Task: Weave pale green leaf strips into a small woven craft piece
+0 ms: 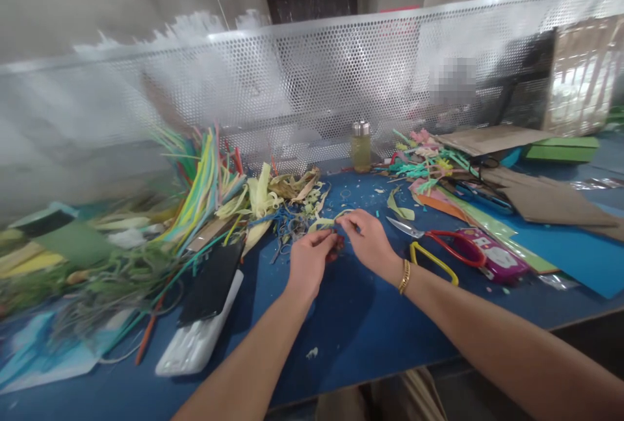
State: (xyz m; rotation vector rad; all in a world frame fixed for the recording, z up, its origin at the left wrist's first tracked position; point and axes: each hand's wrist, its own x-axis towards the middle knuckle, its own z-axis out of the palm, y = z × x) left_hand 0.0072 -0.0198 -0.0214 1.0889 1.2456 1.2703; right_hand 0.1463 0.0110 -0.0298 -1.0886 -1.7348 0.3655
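Over the middle of the blue table, my left hand [308, 257] and my right hand [369, 240] are close together, fingertips nearly meeting. Both are closed in a pinch on a thin pale-green strip [322, 223], which looks like husk or leaf. A small dark reddish bit shows under my left fingers; its kind is unclear. Beyond my left hand lie pale dried husks [263, 197] and a tangle of blue and grey loops [288, 226]. Red-handled scissors [439, 237] lie right of my right hand, beside a yellow handle-like piece [436, 262].
Left stand a black phone [210, 288] on a white case, bundled coloured stems [202, 180] and blurred greenery [121, 271]. A lidded bottle [361, 148] stands at the back before a perforated metal screen [341, 76]. Cardboard [550, 197], coloured sheets and a purple packet [494, 255] lie right.
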